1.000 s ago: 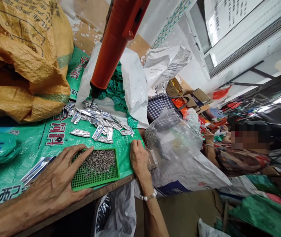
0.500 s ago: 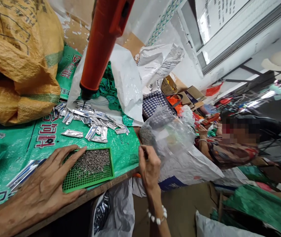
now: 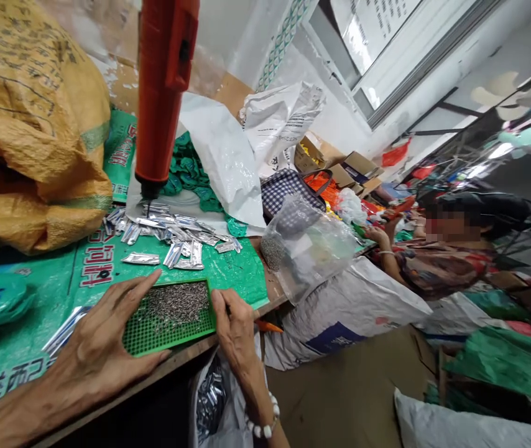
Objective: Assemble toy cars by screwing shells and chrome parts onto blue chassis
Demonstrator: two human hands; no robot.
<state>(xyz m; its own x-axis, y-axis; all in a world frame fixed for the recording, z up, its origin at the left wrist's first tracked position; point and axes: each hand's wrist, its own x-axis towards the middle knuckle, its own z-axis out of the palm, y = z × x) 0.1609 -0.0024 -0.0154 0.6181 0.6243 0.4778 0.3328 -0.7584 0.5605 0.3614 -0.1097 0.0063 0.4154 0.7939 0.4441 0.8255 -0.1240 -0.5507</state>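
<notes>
A green tray (image 3: 167,346) with a grid of small holes lies near the table's front edge, and a heap of small metal screws (image 3: 184,303) covers part of it. My left hand (image 3: 100,330) spans the tray's left end, thumb along the front side and fingers at the back. At the right end my right hand (image 3: 237,326) grips the rim, its fingers curled. Behind the tray lie several folded silver metal pieces (image 3: 184,239). An orange electric screwdriver (image 3: 163,93) hangs tip down above them.
A yellow woven sack (image 3: 36,137) stands at the left. Behind the metal pieces a white bag (image 3: 228,155) holds green parts. Right of the tray lies a clear plastic bag (image 3: 312,249) with small metal bits. Another person (image 3: 428,267) sits further right.
My right hand has moved left from beside the clear bag to the tray's right end. My left hand stays at the tray. The camera view has shifted slightly.
</notes>
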